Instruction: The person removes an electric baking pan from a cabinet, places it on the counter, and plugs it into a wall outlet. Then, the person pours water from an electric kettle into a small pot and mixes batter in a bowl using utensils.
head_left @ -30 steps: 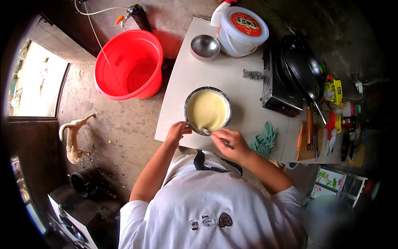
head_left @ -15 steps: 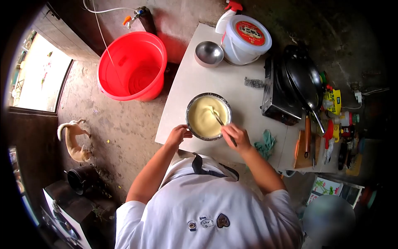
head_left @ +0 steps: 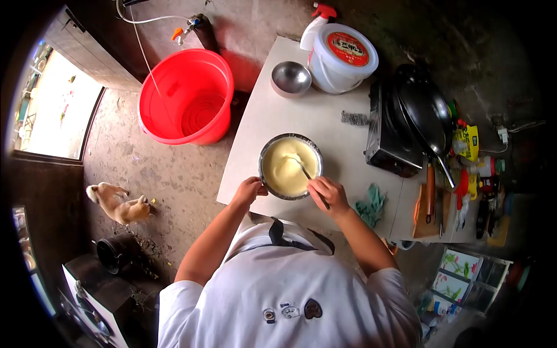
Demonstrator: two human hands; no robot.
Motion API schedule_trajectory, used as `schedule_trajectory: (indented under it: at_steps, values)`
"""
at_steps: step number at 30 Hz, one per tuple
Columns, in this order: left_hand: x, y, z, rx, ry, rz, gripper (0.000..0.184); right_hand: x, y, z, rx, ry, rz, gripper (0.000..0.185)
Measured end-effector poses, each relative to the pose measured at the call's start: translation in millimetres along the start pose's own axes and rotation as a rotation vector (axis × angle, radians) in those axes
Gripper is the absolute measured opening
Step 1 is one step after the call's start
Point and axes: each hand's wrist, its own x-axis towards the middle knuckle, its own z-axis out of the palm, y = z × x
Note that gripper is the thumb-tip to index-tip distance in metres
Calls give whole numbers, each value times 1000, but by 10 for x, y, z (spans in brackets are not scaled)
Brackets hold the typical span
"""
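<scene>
A metal bowl (head_left: 264, 152) of smooth pale yellow batter (head_left: 284, 168) stands near the front edge of the table. At its lower left rim, my left hand (head_left: 251, 190) grips the bowl with fingers closed on the edge. My right hand (head_left: 328, 194) is closed round the dark handle of a spoon (head_left: 304, 170) at the bowl's lower right. The spoon slants into the batter, so its tip is partly covered.
A small steel bowl (head_left: 290, 79), a white lidded bucket (head_left: 342, 61) and a scouring pad (head_left: 354, 118) are farther back. A green cloth (head_left: 371, 206), stove (head_left: 391, 133) and wok (head_left: 426, 113) lie right. Left are a red tub (head_left: 185, 98) and a dog (head_left: 120, 204) on the floor.
My right hand has moved the spoon from the bowl's near rim up into the middle of the batter. My left hand has stayed at the rim. The dog has turned and moved slightly right.
</scene>
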Motion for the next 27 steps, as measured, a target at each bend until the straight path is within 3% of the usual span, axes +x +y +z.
schedule_trajectory:
  at_steps: [1,3,5,7,9,11,13,14,15,17,19,21,22,23,25,27]
  values:
    - [13,3,-3,-1,5,6,31,-38,-1,-27,-48,-11,110,11]
    - [13,-6,11,15,48,-38,29,-33,-53,-24,15,-111,38,10]
    - [61,-58,15,21,71,-17,29,43,62,90,62,15,-126,8]
    - [79,-102,7,18,100,12,29,26,110,-16,-15,102,-30,8]
    - [41,-99,26,-74,109,66,30,-89,5,-139,70,-8,107,9]
    - [30,-54,69,-72,159,63,29,-68,-13,-35,153,-88,41,9]
    - [8,-71,109,-75,209,55,29,30,118,29,52,124,-5,10]
    - [-2,-81,107,-78,200,70,29,32,143,-46,77,133,129,7]
    - [9,-58,103,-84,193,92,29,16,103,-109,77,135,119,7]
    - [16,-61,107,-80,197,102,29,-107,-39,-179,126,-81,62,7]
    - [24,-105,109,-64,191,96,29,-40,-18,-65,128,-97,7,8]
    - [11,-104,117,2,207,130,36,33,172,-34,101,104,69,7]
    - [-7,-100,118,-20,189,157,42,-32,170,-94,91,83,202,7]
    - [7,-91,127,-28,201,163,42,-54,127,-135,96,78,188,7]
    - [6,-136,141,-31,227,138,44,-136,-10,-196,177,-150,51,8]
    - [21,-172,141,-23,234,134,46,-13,-24,-131,156,-113,-30,9]
